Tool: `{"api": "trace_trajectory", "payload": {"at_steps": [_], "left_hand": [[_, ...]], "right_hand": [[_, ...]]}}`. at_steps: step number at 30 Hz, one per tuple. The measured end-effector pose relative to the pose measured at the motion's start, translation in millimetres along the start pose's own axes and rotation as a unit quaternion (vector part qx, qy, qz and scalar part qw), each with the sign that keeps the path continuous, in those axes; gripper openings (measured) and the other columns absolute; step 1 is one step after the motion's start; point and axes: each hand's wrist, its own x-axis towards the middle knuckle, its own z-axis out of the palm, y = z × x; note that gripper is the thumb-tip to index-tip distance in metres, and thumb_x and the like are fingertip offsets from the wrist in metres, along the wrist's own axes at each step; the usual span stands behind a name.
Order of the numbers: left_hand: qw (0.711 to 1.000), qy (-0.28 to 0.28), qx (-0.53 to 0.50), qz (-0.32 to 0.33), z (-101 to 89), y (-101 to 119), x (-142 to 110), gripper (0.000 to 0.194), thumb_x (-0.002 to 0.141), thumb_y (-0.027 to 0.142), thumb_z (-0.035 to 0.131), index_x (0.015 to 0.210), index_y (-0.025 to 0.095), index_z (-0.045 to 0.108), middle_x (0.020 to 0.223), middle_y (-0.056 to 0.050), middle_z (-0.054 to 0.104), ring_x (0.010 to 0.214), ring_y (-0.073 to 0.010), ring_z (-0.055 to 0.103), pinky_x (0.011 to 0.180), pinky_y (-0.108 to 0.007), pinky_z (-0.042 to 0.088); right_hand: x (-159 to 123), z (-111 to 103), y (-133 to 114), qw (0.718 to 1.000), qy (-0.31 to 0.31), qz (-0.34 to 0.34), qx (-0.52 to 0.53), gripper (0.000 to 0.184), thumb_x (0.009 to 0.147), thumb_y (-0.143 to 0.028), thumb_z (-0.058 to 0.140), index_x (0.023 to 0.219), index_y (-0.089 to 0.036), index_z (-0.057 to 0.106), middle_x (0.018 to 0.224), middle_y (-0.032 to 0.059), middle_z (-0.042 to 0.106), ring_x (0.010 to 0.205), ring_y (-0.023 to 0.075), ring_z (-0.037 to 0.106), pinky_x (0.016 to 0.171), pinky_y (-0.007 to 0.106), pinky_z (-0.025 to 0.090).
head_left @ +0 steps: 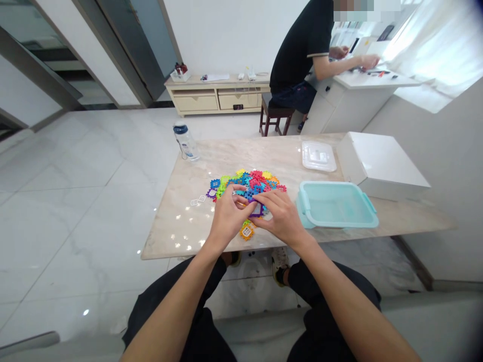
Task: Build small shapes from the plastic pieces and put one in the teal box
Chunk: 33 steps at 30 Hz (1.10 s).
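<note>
Well, a purple-framed plastic square [257, 209] lay at the near edge of a heap of interlocking plastic squares [247, 182], in the narrow gap between the two hands. It showed no clear long axis, and the fingers hid part of it. The right hand [281, 217] was the nearer, reaching in from the right of the heap with its fingertips [261, 198] on the purple frame. The left hand [228, 216] curled in from the other side, with its fingertips [241, 200] close beside the piece. Both hands were bent inward rather than spread flat, but this view did not show whether either one actually gripped a piece. Nothing stood between them and the heap. On the heap's near side, an orange square [246, 231] lay partly under the hands, and two small white squares [198, 199] lay apart to its left. To the right of the heap sat an open teal plastic box [332, 184], with a clear plastic lid [319, 156] and a white box [381, 166] beyond it. A water bottle [184, 142] with a blue cap stood farther left, all on a marble table [177, 236]. Well beyond the heap, a person in a black shirt [302, 45] sat on a dark wooden stool [277, 114], with both hands at a white counter [372, 80].
</note>
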Motion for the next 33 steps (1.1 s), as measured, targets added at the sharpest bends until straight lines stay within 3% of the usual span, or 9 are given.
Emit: {"api": "trace_trajectory", "payload": {"at_steps": [8,16,23,33], "left_hand": [[0.999,-0.007,0.040,0.012,-0.1,-7,-1,0.044,0.083,0.032,0.084,0.121,0.021,0.063,0.079,0.001,0.073,0.067,-0.0172,0.073,0.063,-0.026,0.055],[0.997,-0.006,0.078,0.020,0.9,-8,1,0.035,0.085,0.025,0.080,0.117,0.023,0.065,0.081,0.001,0.074,0.069,-0.0183,0.075,0.064,-0.027,0.055],[0.996,0.001,0.083,0.015,-0.4,-12,2,0.038,0.085,0.031,0.083,0.118,0.023,0.065,0.085,-0.001,0.076,0.069,-0.0192,0.075,0.066,-0.029,0.057],[0.998,0.008,0.064,0.009,0.4,-9,3,0.040,0.082,0.028,0.085,0.117,0.023,0.065,0.082,0.000,0.077,0.071,-0.0193,0.077,0.068,-0.029,0.058]], "right_hand": [[-1,-5,6,0.998,-0.056,-0.022,0.007,0.048,0.094,-0.035,0.088,0.138,-0.022,0.072,0.125,0.0139,0.079,0.114,0.0347,0.072,0.099,0.054,0.059],[0,-5,11,0.998,-0.061,-0.013,0.024,0.043,0.093,-0.029,0.088,0.133,-0.021,0.073,0.123,0.0131,0.078,0.114,0.0329,0.073,0.102,0.053,0.061],[0,-3,7,0.998,-0.054,0.018,-0.003,0.046,0.090,-0.027,0.088,0.133,-0.021,0.073,0.125,0.0147,0.078,0.117,0.0346,0.072,0.108,0.056,0.059],[5,-3,5,0.999,-0.047,0.014,-0.023,0.038,0.087,-0.023,0.087,0.122,-0.020,0.073,0.116,0.0127,0.078,0.110,0.0341,0.072,0.100,0.051,0.060]]}}
